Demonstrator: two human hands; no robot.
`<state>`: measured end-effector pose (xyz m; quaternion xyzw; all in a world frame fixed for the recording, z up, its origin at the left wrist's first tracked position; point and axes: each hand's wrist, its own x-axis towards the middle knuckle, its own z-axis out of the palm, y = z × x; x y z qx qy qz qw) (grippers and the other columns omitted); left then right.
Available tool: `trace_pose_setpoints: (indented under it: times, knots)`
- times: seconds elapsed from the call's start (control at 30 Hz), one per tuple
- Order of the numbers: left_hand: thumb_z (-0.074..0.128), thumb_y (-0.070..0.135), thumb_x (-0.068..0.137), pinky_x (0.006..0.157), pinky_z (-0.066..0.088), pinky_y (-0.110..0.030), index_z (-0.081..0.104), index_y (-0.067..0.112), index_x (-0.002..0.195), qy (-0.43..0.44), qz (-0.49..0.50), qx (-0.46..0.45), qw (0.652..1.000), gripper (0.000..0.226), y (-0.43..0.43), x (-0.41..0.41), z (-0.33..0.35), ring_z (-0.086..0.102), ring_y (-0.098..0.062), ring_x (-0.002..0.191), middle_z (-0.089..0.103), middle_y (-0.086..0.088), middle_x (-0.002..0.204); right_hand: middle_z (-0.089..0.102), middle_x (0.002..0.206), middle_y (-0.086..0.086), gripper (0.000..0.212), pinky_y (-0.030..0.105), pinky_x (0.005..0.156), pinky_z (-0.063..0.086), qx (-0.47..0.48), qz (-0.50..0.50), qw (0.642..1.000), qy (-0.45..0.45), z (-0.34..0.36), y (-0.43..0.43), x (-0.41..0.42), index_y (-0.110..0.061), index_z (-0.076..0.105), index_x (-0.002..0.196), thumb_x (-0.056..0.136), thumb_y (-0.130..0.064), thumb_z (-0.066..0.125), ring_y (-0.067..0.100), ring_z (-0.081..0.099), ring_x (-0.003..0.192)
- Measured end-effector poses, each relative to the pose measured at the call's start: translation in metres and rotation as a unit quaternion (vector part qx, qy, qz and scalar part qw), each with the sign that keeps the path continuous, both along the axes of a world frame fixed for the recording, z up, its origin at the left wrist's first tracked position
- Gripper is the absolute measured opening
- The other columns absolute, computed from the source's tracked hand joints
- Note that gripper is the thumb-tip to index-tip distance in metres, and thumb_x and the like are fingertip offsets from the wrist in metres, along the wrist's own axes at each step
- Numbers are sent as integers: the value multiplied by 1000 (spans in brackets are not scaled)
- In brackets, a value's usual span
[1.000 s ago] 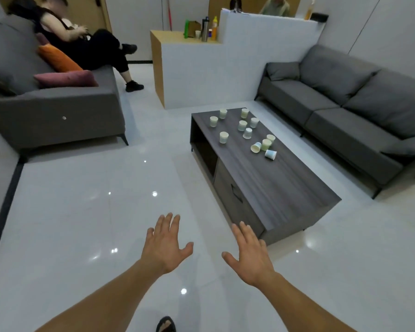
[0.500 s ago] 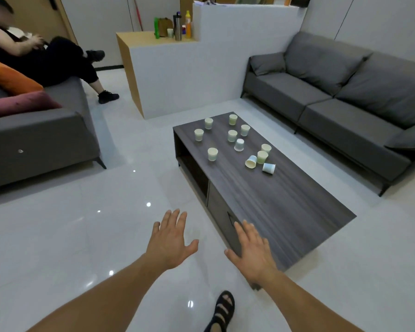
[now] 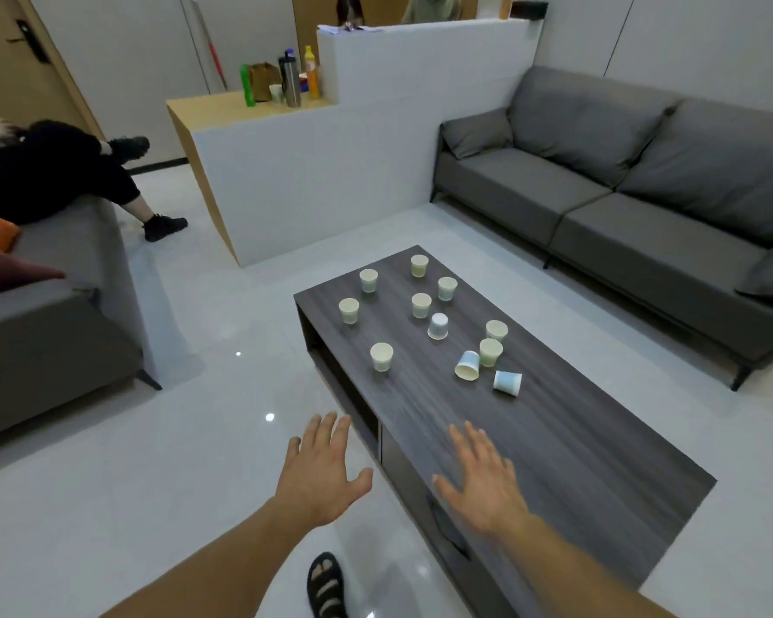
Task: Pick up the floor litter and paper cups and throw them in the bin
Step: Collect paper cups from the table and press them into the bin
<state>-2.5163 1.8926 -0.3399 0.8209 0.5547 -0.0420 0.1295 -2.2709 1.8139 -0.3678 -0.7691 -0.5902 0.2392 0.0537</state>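
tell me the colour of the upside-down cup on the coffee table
The upside-down cup is pale blue; the head view shows it.

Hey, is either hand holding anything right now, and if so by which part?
Nothing is held: left hand and right hand are both open, short of the paper cups.

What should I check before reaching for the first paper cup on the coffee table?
1. Hands free: left hand and right hand are open and hold nothing: ok.
2. Nearest cup upright and standing apart from the others: ok.
3. Path over the coffee table to it unobstructed: ok.
4. Nearest cup empty: cannot tell.
5. Tipped cups lie on their sides, no spill visible: ok.
6. Bin in view: not ok.
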Motion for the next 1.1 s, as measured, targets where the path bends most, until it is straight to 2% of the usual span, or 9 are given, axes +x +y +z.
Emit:
trace_pose_setpoints:
  times: [0.3,0.53,0.73,0.93,1.1]
  knots:
    - [37,68,83,118,13,-47,2,22,152,-20,-123,-36,992,90,159,52,-15,0,-21,148,4,0,160,-10,163,-6,84,49,119,16,-82,-121,989,-4,-18,79,42,-31,-3,155,92,-59,45,17,-5,150]
    - [40,66,84,119,12,-46,-1,23,152,-9,-192,-67,979,90,229,121,-24,-2,-20,148,1,1,161,-5,163,-3,87,47,118,20,-149,-182,972,3,-37,106,93,-27,-1,156,92,-56,50,19,-1,150]
    - [43,65,84,120,9,-43,-1,25,152,25,-224,-109,968,91,271,183,-35,-4,-18,148,1,3,161,9,162,1,88,45,115,28,-192,-199,961,10,-58,166,170,-23,7,155,89,-52,57,23,16,147]
    - [42,63,85,119,12,-45,-2,24,152,62,-248,-149,955,90,311,257,-82,-3,-17,147,-1,5,160,6,163,0,91,43,117,25,-167,-207,963,43,-115,237,251,-22,8,156,86,-43,64,23,8,149]
    - [45,64,85,119,14,-41,-1,25,152,56,-267,-177,946,90,336,324,-149,2,-17,147,3,3,160,6,163,3,90,44,116,28,-168,-229,957,58,-184,269,296,-22,11,155,86,-40,65,25,12,148]
